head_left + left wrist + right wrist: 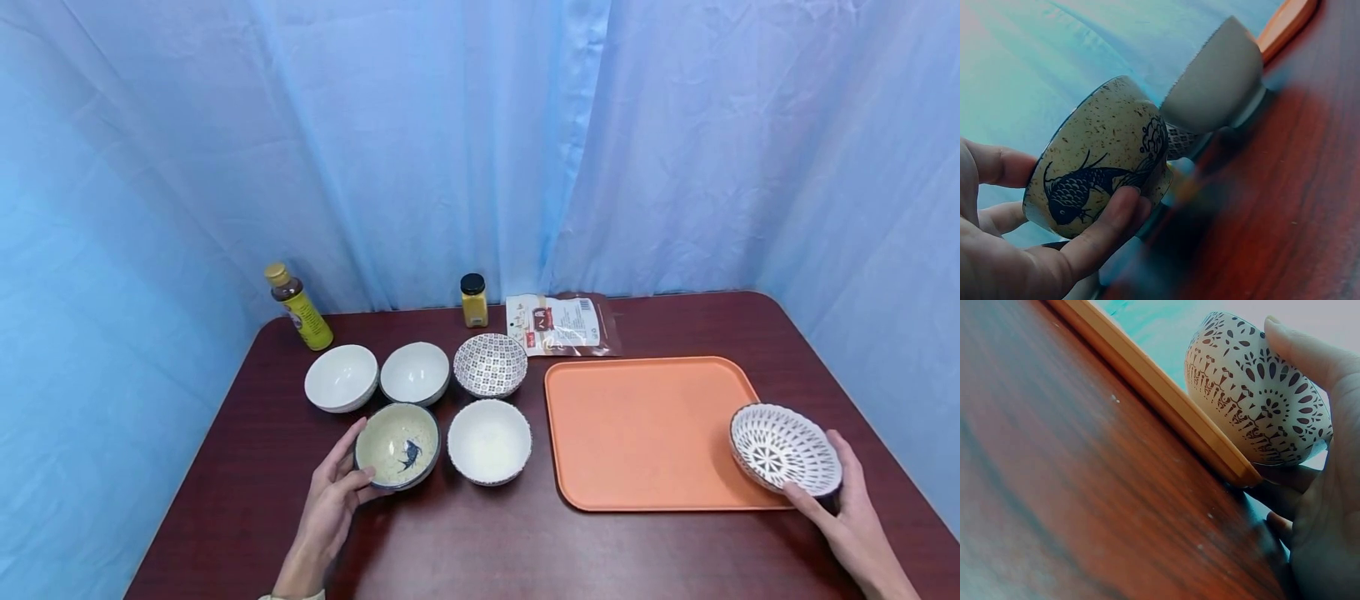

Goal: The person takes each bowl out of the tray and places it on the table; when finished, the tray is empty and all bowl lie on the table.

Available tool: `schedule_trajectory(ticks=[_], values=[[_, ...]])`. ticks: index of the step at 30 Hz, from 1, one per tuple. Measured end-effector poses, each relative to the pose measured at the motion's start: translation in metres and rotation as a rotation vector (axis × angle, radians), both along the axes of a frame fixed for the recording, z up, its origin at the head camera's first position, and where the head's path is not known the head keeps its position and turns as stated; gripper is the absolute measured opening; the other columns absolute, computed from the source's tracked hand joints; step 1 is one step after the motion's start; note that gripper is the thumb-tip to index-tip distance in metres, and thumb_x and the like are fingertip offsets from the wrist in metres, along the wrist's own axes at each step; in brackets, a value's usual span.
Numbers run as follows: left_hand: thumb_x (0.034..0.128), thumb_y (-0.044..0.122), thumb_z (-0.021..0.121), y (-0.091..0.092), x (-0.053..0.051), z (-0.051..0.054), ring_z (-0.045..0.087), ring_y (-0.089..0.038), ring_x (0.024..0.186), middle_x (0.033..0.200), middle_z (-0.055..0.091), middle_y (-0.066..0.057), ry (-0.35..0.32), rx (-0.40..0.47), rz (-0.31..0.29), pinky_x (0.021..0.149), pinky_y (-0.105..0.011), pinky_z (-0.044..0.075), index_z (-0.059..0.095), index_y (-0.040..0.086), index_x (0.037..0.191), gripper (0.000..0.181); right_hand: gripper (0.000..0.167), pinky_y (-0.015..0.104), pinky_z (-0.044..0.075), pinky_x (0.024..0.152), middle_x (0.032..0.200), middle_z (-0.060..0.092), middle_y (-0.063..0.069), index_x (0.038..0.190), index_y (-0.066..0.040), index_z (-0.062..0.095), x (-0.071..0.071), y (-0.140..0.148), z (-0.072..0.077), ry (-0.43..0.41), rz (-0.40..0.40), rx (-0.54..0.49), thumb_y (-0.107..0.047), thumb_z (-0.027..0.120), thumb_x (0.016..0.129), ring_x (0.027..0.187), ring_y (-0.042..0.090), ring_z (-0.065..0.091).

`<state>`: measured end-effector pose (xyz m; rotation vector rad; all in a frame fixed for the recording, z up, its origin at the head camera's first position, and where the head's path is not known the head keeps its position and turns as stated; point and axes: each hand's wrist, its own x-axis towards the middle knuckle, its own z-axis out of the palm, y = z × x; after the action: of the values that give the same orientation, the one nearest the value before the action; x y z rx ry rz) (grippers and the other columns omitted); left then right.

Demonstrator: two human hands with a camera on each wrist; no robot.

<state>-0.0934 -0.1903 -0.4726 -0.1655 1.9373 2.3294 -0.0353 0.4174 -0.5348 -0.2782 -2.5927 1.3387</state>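
My left hand (335, 498) grips a speckled beige bowl (399, 446) with a dark blue rim and a blue fish inside. In the left wrist view, a larger fish decorates this bowl's (1094, 165) outer wall, and the thumb and fingers hold it from the side. At the far right, my right hand (843, 508) holds a white bowl (787, 450) with a dark radiating pattern, tilted over the right edge of the orange tray (637, 433). The right wrist view shows dark petal motifs on this bowl's (1254, 394) outside, with the thumb near its rim.
Two plain white-inside bowls (342, 377) (415, 372), a patterned bowl (491, 365) and a white bowl (490, 442) stand left of the tray. Behind them are a green-labelled bottle (303, 312), a yellow jar (474, 302) and a packet (558, 325). Blue curtains (450, 150) surround the table.
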Motion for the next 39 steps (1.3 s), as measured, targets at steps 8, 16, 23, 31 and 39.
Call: schedule_trajectory(ticks=[8, 16, 23, 31, 39], values=[[0.0872, -0.012, 0.048, 0.005, -0.002, -0.008, 0.068, -0.016, 0.104, 0.152, 0.035, -0.034, -0.058, 0.008, -0.003, 0.077, -0.033, 0.064, 0.026, 0.006, 0.158, 0.077, 0.092, 0.017, -0.014, 0.121, 0.167, -0.022, 0.013, 0.161, -0.026, -0.014, -0.001, -0.001, 0.000, -0.002, -0.001, -0.015, -0.022, 0.056, 0.101, 0.155, 0.015, -0.018], [0.0864, -0.012, 0.048, 0.005, -0.003, -0.013, 0.068, -0.016, 0.103, 0.153, 0.035, -0.034, -0.074, 0.019, 0.004, 0.076, -0.032, 0.063, 0.026, 0.008, 0.159, 0.078, 0.092, -0.009, -0.003, 0.098, 0.168, -0.022, 0.008, 0.160, -0.031, -0.013, 0.000, -0.001, 0.000, 0.001, 0.006, 0.007, -0.019, 0.056, 0.101, 0.154, 0.004, -0.016], [0.0873, -0.012, 0.047, 0.005, -0.004, -0.016, 0.068, -0.016, 0.103, 0.154, 0.033, -0.035, -0.068, 0.025, -0.001, 0.078, -0.032, 0.063, 0.025, 0.010, 0.159, 0.079, 0.092, -0.012, 0.000, 0.090, 0.168, -0.022, 0.006, 0.160, -0.029, -0.013, 0.001, 0.000, 0.001, 0.002, 0.007, 0.013, -0.018, 0.056, 0.101, 0.153, 0.001, -0.016], [0.0887, -0.010, 0.048, 0.006, -0.004, -0.017, 0.066, -0.015, 0.107, 0.156, 0.031, -0.033, -0.069, 0.031, -0.009, 0.081, -0.032, 0.062, 0.024, 0.012, 0.160, 0.078, 0.092, -0.005, -0.006, 0.103, 0.168, -0.023, 0.007, 0.161, -0.027, -0.014, 0.001, 0.000, 0.001, -0.002, 0.008, 0.002, -0.019, 0.056, 0.101, 0.155, 0.011, -0.019], [0.0947, -0.002, 0.049, 0.005, -0.004, -0.018, 0.070, -0.013, 0.095, 0.151, 0.036, -0.036, -0.081, -0.034, -0.030, 0.079, -0.031, 0.062, 0.020, 0.019, 0.161, 0.075, 0.092, 0.015, -0.013, 0.119, 0.167, -0.025, 0.011, 0.160, -0.028, -0.016, 0.000, 0.000, 0.001, -0.031, 0.004, -0.016, -0.022, 0.055, 0.102, 0.155, 0.018, -0.020]])
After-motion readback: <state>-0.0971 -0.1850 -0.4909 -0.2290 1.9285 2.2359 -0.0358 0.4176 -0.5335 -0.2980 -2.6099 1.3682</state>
